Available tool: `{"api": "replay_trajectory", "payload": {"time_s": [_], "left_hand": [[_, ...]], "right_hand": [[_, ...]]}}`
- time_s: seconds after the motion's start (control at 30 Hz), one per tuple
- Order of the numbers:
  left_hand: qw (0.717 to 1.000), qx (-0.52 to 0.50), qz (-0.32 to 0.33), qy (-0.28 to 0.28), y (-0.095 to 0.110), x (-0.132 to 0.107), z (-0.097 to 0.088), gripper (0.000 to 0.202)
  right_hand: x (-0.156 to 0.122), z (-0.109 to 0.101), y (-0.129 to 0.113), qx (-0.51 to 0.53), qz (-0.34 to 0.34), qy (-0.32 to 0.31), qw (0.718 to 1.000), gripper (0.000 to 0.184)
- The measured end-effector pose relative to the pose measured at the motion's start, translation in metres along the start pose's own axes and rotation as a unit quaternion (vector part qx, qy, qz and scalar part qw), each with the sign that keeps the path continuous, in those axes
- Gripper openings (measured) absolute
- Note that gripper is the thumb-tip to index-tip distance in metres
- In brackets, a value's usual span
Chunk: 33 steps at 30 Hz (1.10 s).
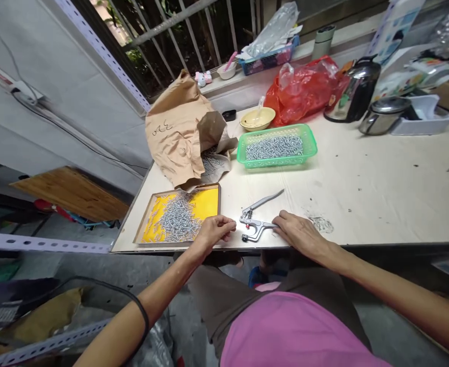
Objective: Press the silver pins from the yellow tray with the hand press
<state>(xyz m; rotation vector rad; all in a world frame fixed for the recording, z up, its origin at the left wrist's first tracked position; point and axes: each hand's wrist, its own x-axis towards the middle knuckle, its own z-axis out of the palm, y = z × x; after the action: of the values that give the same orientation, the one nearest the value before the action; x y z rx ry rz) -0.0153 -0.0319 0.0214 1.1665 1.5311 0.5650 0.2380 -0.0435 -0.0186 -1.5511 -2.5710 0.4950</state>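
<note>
Two hands at hand pliers on tabletop, near edge.
The pale tabletop (362, 193) carried a torn brown paper bag (178, 132), a green basket (275, 162) of screws and a yellow tray (205, 204) of screws at front left. The hand pliers (257, 224) lay just right of the tray. The right hand (298, 232) lay open, fingertips touching the lower handle. The left hand (214, 232) was closed, pinching what looked like a small metal piece (235, 222) beside the pliers' head.
</note>
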Motion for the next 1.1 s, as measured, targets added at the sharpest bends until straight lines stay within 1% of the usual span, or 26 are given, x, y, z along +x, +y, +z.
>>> {"api": "replay_trajectory", "payload": {"time_s": [0.03, 0.1, 0.2, 0.3, 0.43, 0.53, 0.67, 0.77, 0.9, 0.93, 0.97, 1.07, 1.1], "left_hand": [[1.0, -0.009, -0.012, 0.005, -0.001, 0.0, 0.008, 0.031], [0.999, -0.021, -0.035, -0.001, -0.004, 0.003, 0.017, 0.034], [0.996, -0.037, -0.073, -0.031, -0.007, 0.01, 0.024, 0.037], [0.991, -0.054, -0.107, -0.059, -0.01, 0.015, 0.028, 0.034], [0.984, -0.058, -0.145, -0.083, -0.015, 0.021, 0.029, 0.029], [0.981, -0.048, -0.162, -0.098, -0.016, 0.026, 0.028, 0.027], [0.972, -0.006, -0.194, -0.132, -0.007, 0.031, 0.026, 0.027], [0.964, 0.035, -0.209, -0.159, 0.001, 0.033, 0.025, 0.027], [0.962, 0.058, -0.212, -0.161, 0.005, 0.034, 0.026, 0.024], [0.962, 0.059, -0.213, -0.159, 0.006, 0.033, 0.027, 0.023], [0.962, 0.06, -0.214, -0.157, 0.006, 0.033, 0.027, 0.023], [0.961, 0.067, -0.221, -0.152, 0.007, 0.03, 0.029, 0.022], [0.961, 0.071, -0.223, -0.15, 0.007, 0.029, 0.029, 0.022]], "right_hand": [[0.0, 0.002, 0.001, -0.007, 0.005, -0.001, 1.0, 0.02], [-0.001, 0.006, 0.003, -0.015, 0.009, 0.001, 1.0, 0.019], [-0.002, 0.009, 0.004, -0.026, 0.004, 0.011, 1.0, 0.019], [-0.003, 0.008, 0.003, -0.038, -0.004, 0.022, 0.999, 0.019], [-0.005, 0.007, 0.002, -0.044, -0.004, 0.038, 0.998, 0.017], [-0.005, 0.01, 0.003, -0.042, -0.01, 0.056, 0.997, 0.016], [-0.005, 0.015, 0.003, -0.041, -0.015, 0.075, 0.996, 0.015], [-0.005, 0.016, 0.003, -0.043, -0.014, 0.073, 0.996, 0.016], [-0.004, 0.007, 0.007, -0.027, -0.025, 0.056, 0.998, 0.017], [-0.002, 0.004, 0.01, -0.023, -0.034, 0.056, 0.998, 0.022], [0.0, 0.0, 0.014, -0.02, -0.044, 0.057, 0.997, 0.034], [0.016, -0.007, 0.032, -0.032, -0.067, 0.047, 0.996, 0.085], [0.023, -0.008, 0.038, -0.038, -0.076, 0.032, 0.996, 0.096]]}}
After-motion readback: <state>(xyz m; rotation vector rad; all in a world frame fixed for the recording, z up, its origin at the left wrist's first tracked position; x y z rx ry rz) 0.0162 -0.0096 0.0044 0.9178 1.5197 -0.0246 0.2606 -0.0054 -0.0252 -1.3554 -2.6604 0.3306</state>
